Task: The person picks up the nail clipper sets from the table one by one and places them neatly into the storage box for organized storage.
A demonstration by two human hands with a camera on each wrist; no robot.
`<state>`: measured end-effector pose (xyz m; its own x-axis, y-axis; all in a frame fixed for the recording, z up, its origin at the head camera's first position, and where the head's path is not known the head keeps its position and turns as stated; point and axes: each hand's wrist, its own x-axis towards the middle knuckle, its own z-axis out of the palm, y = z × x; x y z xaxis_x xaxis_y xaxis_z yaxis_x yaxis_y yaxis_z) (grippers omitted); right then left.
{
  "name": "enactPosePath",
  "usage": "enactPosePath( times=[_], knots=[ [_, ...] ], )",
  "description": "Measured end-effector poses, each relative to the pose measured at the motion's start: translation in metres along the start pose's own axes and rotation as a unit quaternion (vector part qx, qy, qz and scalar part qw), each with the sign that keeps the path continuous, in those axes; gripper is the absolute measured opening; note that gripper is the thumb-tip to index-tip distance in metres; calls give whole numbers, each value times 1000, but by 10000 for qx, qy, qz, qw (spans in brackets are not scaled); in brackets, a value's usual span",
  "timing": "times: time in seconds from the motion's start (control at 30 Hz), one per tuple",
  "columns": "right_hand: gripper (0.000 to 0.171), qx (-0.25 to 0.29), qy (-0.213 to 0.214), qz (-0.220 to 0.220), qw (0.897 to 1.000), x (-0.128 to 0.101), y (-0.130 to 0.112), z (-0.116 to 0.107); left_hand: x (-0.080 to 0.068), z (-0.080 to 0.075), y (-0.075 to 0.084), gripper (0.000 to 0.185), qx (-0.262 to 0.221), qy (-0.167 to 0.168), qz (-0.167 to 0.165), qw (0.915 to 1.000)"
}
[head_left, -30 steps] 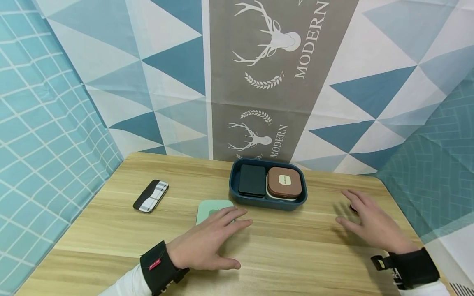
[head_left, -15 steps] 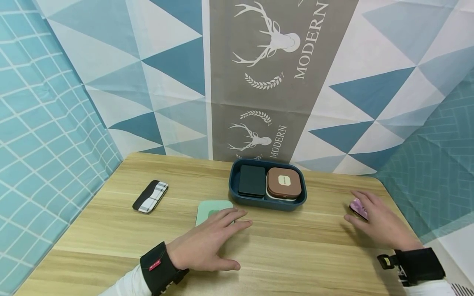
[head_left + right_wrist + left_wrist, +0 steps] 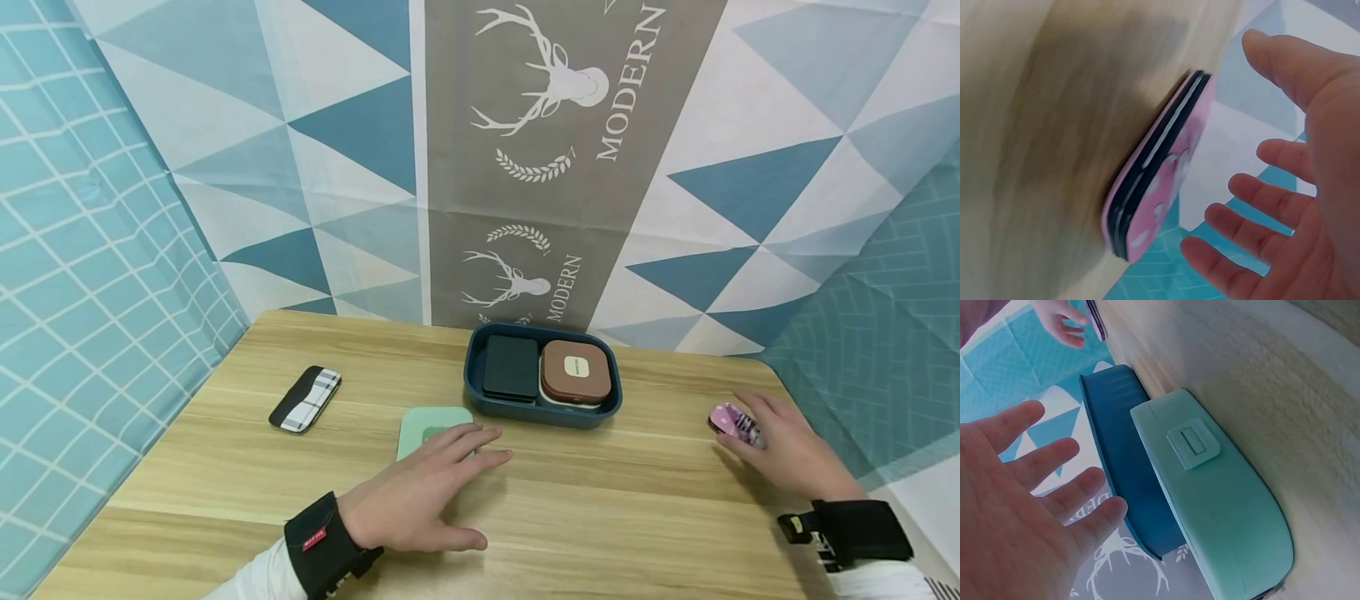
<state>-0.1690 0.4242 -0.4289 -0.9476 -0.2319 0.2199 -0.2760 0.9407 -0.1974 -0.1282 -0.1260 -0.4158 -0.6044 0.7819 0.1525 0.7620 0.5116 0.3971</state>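
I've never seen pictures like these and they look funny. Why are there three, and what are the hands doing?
A person wears three small cameras: one on the head, one on each wrist. The big picture is the head view, looking down at a wooden table. The other two are close-ups from the wrists, so things look tilted.

The left hand lies flat and open, its fingers over a mint green case. The right hand is open beside a pink case, which stands on its edge; it is not gripping it, and whether it touches it is unclear.

Behind sits a dark blue tray holding a dark case and a brown case. A checked case lies at the left.
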Motion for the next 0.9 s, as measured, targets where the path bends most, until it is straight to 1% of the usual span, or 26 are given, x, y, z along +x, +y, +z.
enactPosePath(
  times=[0.27,0.37,0.67,0.9],
  knots=[
    [91,-14,-423,410,9983,-2,11,1,0,2,0,94,24,2,-20,10000],
    [92,-36,-539,503,9973,-3,15,2,-1,2,0,93,46,-4,-12,10000],
    [90,-88,-714,685,9951,-5,20,4,-2,2,1,89,179,5,64,9998],
    [89,-126,-772,714,9944,-4,24,7,-3,2,1,83,293,-38,53,9995]
  ],
)
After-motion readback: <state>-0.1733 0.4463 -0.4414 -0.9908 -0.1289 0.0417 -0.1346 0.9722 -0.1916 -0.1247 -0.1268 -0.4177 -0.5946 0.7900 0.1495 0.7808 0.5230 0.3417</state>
